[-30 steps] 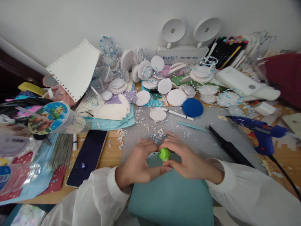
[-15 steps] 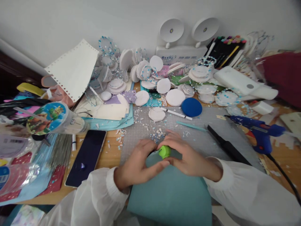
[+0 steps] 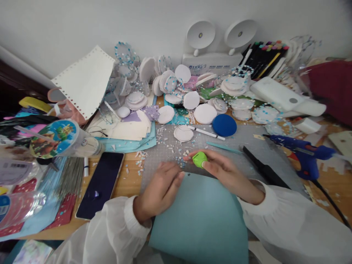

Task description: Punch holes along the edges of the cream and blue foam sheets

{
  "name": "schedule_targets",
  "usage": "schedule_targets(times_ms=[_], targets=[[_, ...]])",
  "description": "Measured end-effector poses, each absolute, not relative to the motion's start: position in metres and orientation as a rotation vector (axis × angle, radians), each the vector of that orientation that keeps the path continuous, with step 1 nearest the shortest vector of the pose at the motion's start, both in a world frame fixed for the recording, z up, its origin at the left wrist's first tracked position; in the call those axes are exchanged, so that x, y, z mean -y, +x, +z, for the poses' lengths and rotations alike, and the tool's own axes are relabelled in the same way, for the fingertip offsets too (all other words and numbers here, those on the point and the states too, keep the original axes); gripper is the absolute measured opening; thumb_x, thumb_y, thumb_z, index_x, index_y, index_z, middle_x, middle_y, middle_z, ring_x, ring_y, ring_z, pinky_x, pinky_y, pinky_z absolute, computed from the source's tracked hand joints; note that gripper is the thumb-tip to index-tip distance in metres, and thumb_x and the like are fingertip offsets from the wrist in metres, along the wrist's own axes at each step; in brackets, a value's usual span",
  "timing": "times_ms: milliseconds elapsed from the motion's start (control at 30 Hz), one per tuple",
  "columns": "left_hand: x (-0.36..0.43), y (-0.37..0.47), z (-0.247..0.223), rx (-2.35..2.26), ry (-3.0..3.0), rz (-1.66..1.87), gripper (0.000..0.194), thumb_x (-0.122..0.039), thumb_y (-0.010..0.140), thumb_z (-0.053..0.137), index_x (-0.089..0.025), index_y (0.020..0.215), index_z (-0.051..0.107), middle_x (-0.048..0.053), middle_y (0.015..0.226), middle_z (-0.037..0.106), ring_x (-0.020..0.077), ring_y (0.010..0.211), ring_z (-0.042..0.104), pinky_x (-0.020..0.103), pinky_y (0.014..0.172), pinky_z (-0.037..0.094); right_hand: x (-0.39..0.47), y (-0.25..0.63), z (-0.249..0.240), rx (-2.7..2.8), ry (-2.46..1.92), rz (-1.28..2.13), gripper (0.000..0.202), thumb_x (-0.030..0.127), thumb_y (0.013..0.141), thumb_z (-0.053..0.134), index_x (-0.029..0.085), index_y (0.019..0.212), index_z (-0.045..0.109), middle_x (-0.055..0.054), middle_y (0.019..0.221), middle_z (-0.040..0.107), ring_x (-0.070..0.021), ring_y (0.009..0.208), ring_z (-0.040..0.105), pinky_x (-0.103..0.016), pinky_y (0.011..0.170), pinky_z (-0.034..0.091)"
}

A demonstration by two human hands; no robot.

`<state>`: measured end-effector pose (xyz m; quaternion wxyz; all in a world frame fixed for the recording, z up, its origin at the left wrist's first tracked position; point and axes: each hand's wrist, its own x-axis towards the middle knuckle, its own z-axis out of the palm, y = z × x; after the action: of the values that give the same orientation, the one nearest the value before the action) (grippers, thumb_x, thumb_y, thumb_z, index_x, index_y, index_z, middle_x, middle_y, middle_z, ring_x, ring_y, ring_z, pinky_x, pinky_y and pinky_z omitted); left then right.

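Observation:
A small lime-green tool (image 3: 200, 160) is pinched between the thumb and fingers of my right hand (image 3: 224, 170), just above the far edge of a teal paper sheet (image 3: 202, 216). My left hand (image 3: 162, 187) is at the sheet's upper left edge, its fingers pressed together; whether they grip the paper is hard to tell. A tiny dark spot or hole (image 3: 189, 174) shows near the sheet's far edge. Small paper scraps (image 3: 181, 161) lie on the grey cutting mat (image 3: 154, 163) beyond my hands.
A phone (image 3: 101, 183) and a lidded cup (image 3: 64, 137) stand left. Beyond the mat are white paper discs (image 3: 205, 113) and a blue disc (image 3: 224, 125). A black tool (image 3: 264, 168) and a blue glue gun (image 3: 305, 150) lie right.
My right hand has lifted the green tool off the sheet's edge, up and to the right. My left hand has drawn slightly back, with its thumb nearer its fingers.

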<state>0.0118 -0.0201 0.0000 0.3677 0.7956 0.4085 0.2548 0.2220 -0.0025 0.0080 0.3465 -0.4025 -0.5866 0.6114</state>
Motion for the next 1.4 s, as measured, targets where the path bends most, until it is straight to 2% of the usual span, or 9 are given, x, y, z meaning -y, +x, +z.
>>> schedule_targets(times_ms=[167,300,433,533,633,933,1133,1267,1400], targets=[[0.02,0.012,-0.002,-1.018,2.071,0.643,0.029,-0.026,0.099,0.029,-0.017,0.08,0.049,0.003,0.079,0.055,0.0167,0.08,0.051,0.032,0.078,0.037,0.002,0.222,-0.002,1.277,-0.928,1.81,0.037,0.048,0.093,0.047,0.026,0.119,0.061,-0.007,0.123,0.062,-0.0253,0.116,0.055,-0.045,0.105,0.039],[0.021,0.011,-0.003,-1.026,2.125,0.684,0.024,-0.022,0.096,0.035,-0.016,0.082,0.053,0.004,0.082,0.056,0.0179,0.082,0.051,0.033,0.078,0.039,0.002,0.22,-0.002,1.198,-0.915,1.842,0.034,0.045,0.092,0.05,0.027,0.117,0.063,-0.006,0.122,0.062,-0.0252,0.118,0.054,-0.046,0.106,0.038],[0.022,0.011,-0.002,-1.032,2.244,0.829,0.017,-0.017,0.092,0.044,-0.016,0.098,0.06,0.009,0.101,0.057,0.0201,0.096,0.051,0.035,0.086,0.041,0.002,0.22,-0.005,1.149,-0.912,1.849,0.032,0.042,0.094,0.048,0.026,0.118,0.062,-0.006,0.123,0.061,-0.0241,0.122,0.05,-0.044,0.106,0.038],[0.022,0.011,-0.002,-0.987,2.329,0.882,0.025,-0.014,0.09,0.047,-0.017,0.112,0.059,0.011,0.122,0.054,0.0222,0.113,0.047,0.039,0.096,0.039,0.003,0.219,-0.01,1.095,-0.877,1.882,0.033,0.043,0.095,0.046,0.026,0.118,0.061,-0.006,0.124,0.061,-0.0237,0.122,0.05,-0.043,0.105,0.039],[0.021,0.011,-0.003,-0.966,2.366,0.877,0.029,-0.014,0.089,0.049,-0.017,0.117,0.058,0.01,0.131,0.052,0.0236,0.123,0.042,0.041,0.101,0.037,0.003,0.219,-0.011,1.069,-0.869,1.892,0.034,0.045,0.094,0.046,0.026,0.117,0.062,-0.006,0.123,0.062,-0.0238,0.121,0.052,-0.043,0.103,0.041],[0.021,0.01,-0.005,-1.101,2.326,0.886,0.028,-0.015,0.09,0.047,-0.019,0.117,0.057,0.01,0.134,0.05,0.0235,0.122,0.044,0.043,0.102,0.039,0.001,0.22,-0.007,1.154,-0.914,1.801,0.031,0.043,0.094,0.046,0.027,0.116,0.062,-0.005,0.126,0.061,-0.0222,0.119,0.053,-0.043,0.107,0.037],[0.021,0.01,-0.004,-1.082,2.29,0.89,0.028,-0.013,0.09,0.046,-0.019,0.114,0.057,0.011,0.123,0.055,0.0223,0.114,0.049,0.041,0.096,0.042,0.001,0.222,-0.004,1.217,-0.988,1.665,0.026,0.042,0.094,0.047,0.029,0.112,0.061,-0.005,0.116,0.065,-0.0235,0.115,0.056,-0.043,0.102,0.043],[0.02,0.011,-0.003,-1.054,2.254,0.9,0.029,-0.012,0.09,0.046,-0.02,0.116,0.057,0.01,0.124,0.054,0.0215,0.115,0.049,0.04,0.097,0.041,0.002,0.222,0.002,1.292,-0.985,1.671,0.029,0.042,0.095,0.045,0.027,0.116,0.058,-0.005,0.119,0.063,-0.0239,0.116,0.055,-0.043,0.101,0.042],[0.021,0.011,-0.004,-1.056,2.24,0.91,0.029,-0.012,0.09,0.047,-0.02,0.116,0.057,0.01,0.124,0.053,0.0207,0.115,0.049,0.039,0.098,0.041,0.003,0.218,0.009,1.41,-1.029,1.587,0.026,0.042,0.094,0.047,0.027,0.11,0.06,-0.005,0.12,0.063,-0.0226,0.114,0.056,-0.039,0.1,0.043]])
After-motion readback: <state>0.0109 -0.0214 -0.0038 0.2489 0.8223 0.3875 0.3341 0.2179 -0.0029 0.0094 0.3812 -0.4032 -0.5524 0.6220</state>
